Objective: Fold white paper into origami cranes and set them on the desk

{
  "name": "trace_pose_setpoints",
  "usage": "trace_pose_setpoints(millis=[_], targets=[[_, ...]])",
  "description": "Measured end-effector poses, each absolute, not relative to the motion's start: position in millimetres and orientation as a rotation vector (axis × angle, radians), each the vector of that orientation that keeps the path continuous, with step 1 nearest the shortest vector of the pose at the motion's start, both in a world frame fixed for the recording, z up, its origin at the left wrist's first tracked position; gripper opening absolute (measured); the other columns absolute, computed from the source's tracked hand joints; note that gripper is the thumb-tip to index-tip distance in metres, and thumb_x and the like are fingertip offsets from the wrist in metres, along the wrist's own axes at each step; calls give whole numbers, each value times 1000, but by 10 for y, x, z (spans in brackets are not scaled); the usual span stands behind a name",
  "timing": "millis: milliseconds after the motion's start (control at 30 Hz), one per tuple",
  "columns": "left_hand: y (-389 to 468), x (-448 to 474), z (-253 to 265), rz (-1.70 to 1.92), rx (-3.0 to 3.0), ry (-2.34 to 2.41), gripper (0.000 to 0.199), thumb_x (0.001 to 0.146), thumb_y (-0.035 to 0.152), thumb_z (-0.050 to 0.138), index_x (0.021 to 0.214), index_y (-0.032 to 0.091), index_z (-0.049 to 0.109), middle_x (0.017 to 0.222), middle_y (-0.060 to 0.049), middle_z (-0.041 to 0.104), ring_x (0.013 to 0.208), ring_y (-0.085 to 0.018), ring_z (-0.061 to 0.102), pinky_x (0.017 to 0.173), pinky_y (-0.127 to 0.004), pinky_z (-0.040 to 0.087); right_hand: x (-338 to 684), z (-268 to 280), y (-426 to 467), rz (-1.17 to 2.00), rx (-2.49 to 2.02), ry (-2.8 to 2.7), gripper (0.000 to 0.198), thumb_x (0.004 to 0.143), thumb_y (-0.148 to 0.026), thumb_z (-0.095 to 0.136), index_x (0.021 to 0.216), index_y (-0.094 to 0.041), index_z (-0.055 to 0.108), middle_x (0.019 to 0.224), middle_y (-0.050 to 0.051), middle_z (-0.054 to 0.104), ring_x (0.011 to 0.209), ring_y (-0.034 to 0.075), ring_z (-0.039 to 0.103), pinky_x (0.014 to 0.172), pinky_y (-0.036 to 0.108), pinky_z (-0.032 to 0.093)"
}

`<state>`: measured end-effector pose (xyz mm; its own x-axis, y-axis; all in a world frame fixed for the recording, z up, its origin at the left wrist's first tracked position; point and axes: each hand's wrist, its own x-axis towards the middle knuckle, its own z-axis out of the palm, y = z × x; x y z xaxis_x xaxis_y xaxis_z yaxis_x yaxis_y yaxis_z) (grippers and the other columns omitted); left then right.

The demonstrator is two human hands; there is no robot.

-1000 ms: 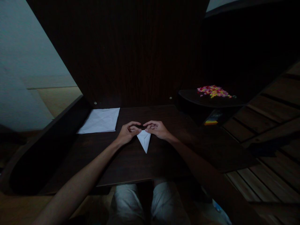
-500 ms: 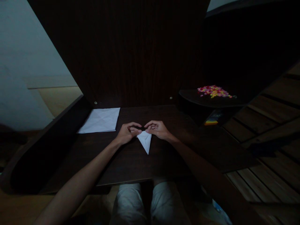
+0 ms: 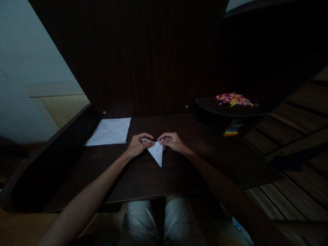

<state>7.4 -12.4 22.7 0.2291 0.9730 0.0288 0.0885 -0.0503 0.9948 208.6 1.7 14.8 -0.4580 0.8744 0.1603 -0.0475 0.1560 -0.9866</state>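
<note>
A small piece of white folded paper (image 3: 157, 153), shaped like a kite with its sharp tip toward me, is held over the dark desk (image 3: 133, 179). My left hand (image 3: 139, 144) pinches its upper left corner, thumb on top and fingers curled behind. At the upper right edge my right hand (image 3: 172, 141) grips it the same way, with the thumb on the paper. Crease lines meet near the paper's middle. The fingertips behind it are partly hidden.
Flat white paper sheets (image 3: 110, 131) with creases lie at the desk's left. On a rounded shelf (image 3: 205, 103) to the right sits a heap of small pink, red and yellow pieces (image 3: 235, 99). A dark upright panel (image 3: 143, 61) closes the back.
The folded paper has shifted and turned slightly between my hands, its tip moving a little up and left. Both hands keep hold and have barely moved.
</note>
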Motion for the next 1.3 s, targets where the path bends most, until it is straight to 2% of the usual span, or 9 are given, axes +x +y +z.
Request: trace_pose_setpoints(millis=[133, 300, 467, 533, 700, 800, 1033, 1300], targets=[[-102, 50, 235, 1087, 1348, 1105, 41, 52, 33, 82, 84, 14, 64, 65, -3, 70, 61, -17, 64, 60, -26, 46, 2125, 155, 25, 1491, -746, -1583, 31, 61, -23, 74, 90, -14, 68, 65, 1, 64, 57, 14, 62, 53, 26, 51], [-87, 93, 202, 1080, 1264, 1062, 43, 51, 37, 83, 83, 13, 66, 71, -5, 70, 67, -17, 63, 66, -27, 46, 2122, 145, 41, 1414, -814, -1566, 30, 62, -26, 76, 87, -13, 69, 65, 1, 64, 52, 11, 59, 50, 24, 50], [-39, 116, 137, 1147, 1203, 1053, 48, 67, 58, 67, 82, 13, 69, 84, -7, 70, 75, -19, 63, 68, -27, 47, 2108, 107, 91, 1331, -870, -1519, 32, 64, -38, 75, 83, -13, 69, 61, 2, 64, 48, 11, 57, 47, 25, 47], [-43, 115, 136, 1157, 1208, 1032, 52, 68, 61, 64, 86, 13, 69, 84, -7, 70, 76, -19, 64, 69, -27, 47, 2104, 84, 115, 1304, -871, -1492, 34, 64, -42, 74, 81, -13, 68, 59, 2, 63, 47, 11, 56, 45, 24, 46], [-115, 120, 195, 1043, 1289, 963, 54, 56, 43, 81, 97, 12, 65, 87, -8, 72, 80, -20, 66, 76, -30, 49, 2091, 56, 140, 1268, -879, -1460, 32, 62, -44, 75, 73, -15, 66, 63, 2, 64, 49, 10, 56, 45, 23, 46], [-142, 123, 216, 1017, 1292, 941, 56, 53, 34, 83, 100, 12, 63, 90, -9, 72, 80, -21, 67, 79, -33, 49, 2084, 73, 128, 1290, -887, -1459, 30, 62, -42, 74, 71, -15, 65, 64, 2, 64, 49, 10, 55, 45, 23, 46], [-144, 107, 221, 1009, 1273, 974, 60, 55, 33, 82, 107, 11, 61, 82, -7, 73, 74, -21, 68, 77, -34, 50, 2081, 125, 95, 1385, -905, -1424, 25, 64, -37, 73, 71, -14, 65, 56, 0, 61, 45, 10, 54, 42, 21, 43], [-126, 102, 218, 1074, 1235, 1046, 54, 57, 34, 81, 104, 12, 63, 75, -5, 73, 67, -18, 66, 74, -30, 49, 2080, 114, 86, 1361, -919, -1463, 26, 69, -38, 69, 79, -14, 65, 49, -3, 56, 40, 8, 50, 36, 18, 37]])
